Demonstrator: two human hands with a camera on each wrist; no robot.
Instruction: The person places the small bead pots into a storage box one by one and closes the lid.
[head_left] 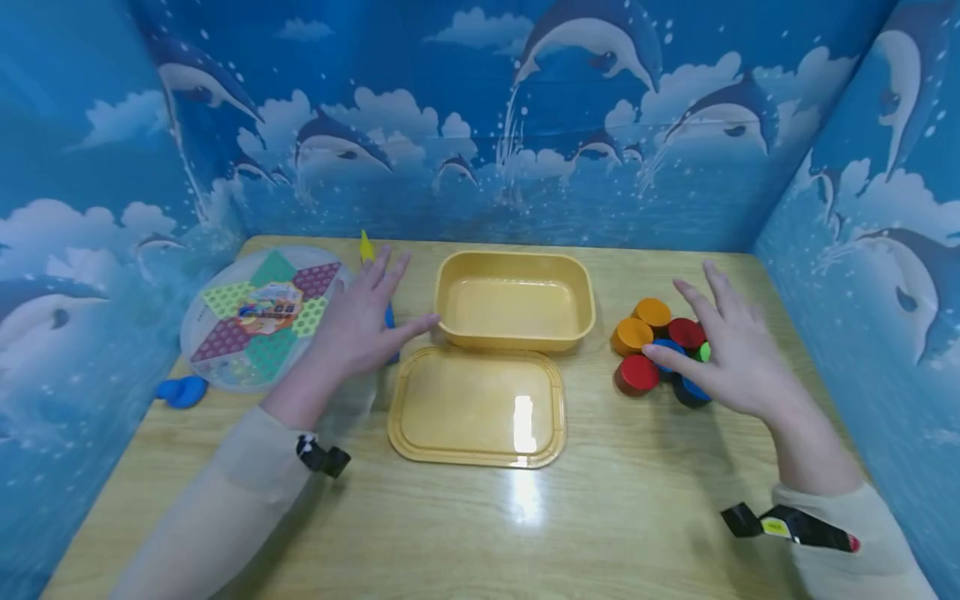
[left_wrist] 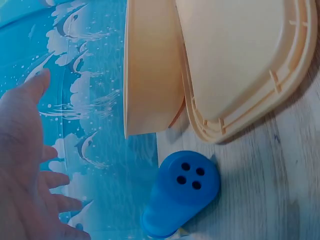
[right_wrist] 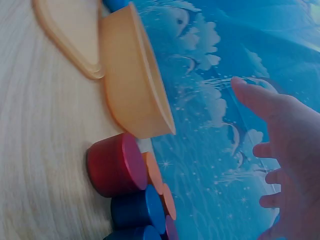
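Left hand (head_left: 362,323) held left of tub (head_left: 514,307), right hand (head_left: 733,357) raised near coloured cylinders (head_left: 636,337); both grips spread apart. Lid (head_left: 465,408) laid near.

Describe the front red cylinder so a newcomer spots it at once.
On the wooden table, coloured cylinders cluster right of the yellow box. The front red cylinder is at their left edge, in front of an orange one. It sits nearer the lid than the other red one.
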